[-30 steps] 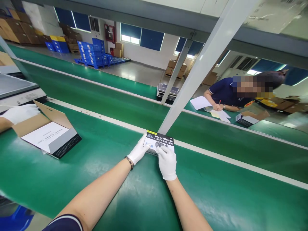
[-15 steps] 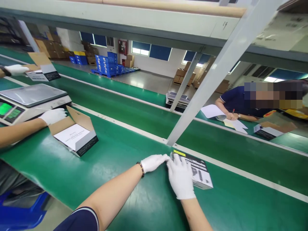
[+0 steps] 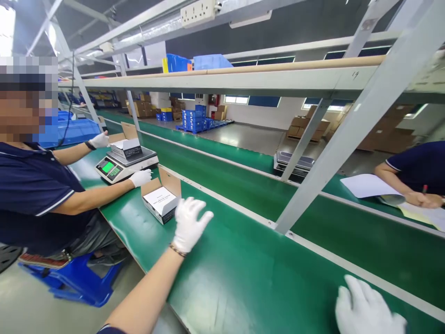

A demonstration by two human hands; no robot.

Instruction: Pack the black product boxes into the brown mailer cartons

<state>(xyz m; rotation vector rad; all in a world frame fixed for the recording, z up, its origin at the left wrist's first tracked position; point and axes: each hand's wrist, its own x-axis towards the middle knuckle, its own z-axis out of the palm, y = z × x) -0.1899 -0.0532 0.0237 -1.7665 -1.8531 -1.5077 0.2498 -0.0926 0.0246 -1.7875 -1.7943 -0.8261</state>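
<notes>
In a white glove, my left hand [image 3: 190, 222] reaches over the green work surface [image 3: 243, 260], fingers spread and nothing in them. It is just right of an open carton [image 3: 160, 200] with raised brown flaps and a white printed sheet inside; whether it touches the carton I cannot tell. My right hand [image 3: 366, 308], also gloved, is low at the right edge of the view. Its fingers are stretched out and partly apart over the green surface, with nothing visible in them. Part of this hand is cut off by the frame.
A co-worker's gloved hand [image 3: 141, 178] lies left of the carton, beside a scale [image 3: 118, 171] bearing another open carton [image 3: 127, 147]. A slanted metal post [image 3: 314, 181] rises beyond my hands. Across the line a person writes on papers [image 3: 368, 185].
My view has swung left. My right hand has let go of the closed printed box, now out of sight, and moved right. My left hand has gone left to the open carton, its fingers spreading.
</notes>
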